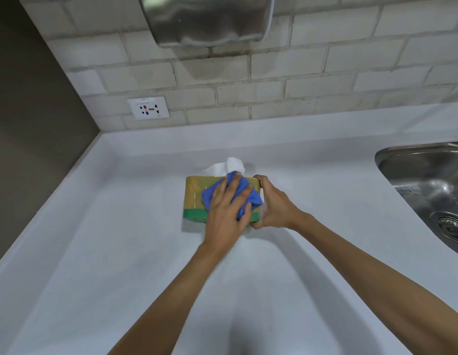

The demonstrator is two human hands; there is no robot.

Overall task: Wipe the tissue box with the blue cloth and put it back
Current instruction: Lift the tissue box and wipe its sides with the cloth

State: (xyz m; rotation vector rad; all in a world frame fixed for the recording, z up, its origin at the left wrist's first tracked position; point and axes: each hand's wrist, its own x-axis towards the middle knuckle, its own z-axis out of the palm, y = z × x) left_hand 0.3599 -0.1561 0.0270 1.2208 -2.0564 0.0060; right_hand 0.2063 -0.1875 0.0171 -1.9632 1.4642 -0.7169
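A yellow tissue box (194,194) with a green band along its near side stands on the white counter (94,252), a white tissue (227,166) sticking out at its far end. My left hand (226,213) presses a crumpled blue cloth (244,190) flat against the box's near face, fingers spread over the cloth. My right hand (274,204) grips the box's right end, thumb on the far upper corner and fingers under the near corner. The box's right half is hidden by cloth and hands.
A steel sink (427,180) with its drain is set into the counter at the right. A wall socket (148,108) sits on the tiled wall at the back left. A metal hand dryer (207,19) hangs above the box.
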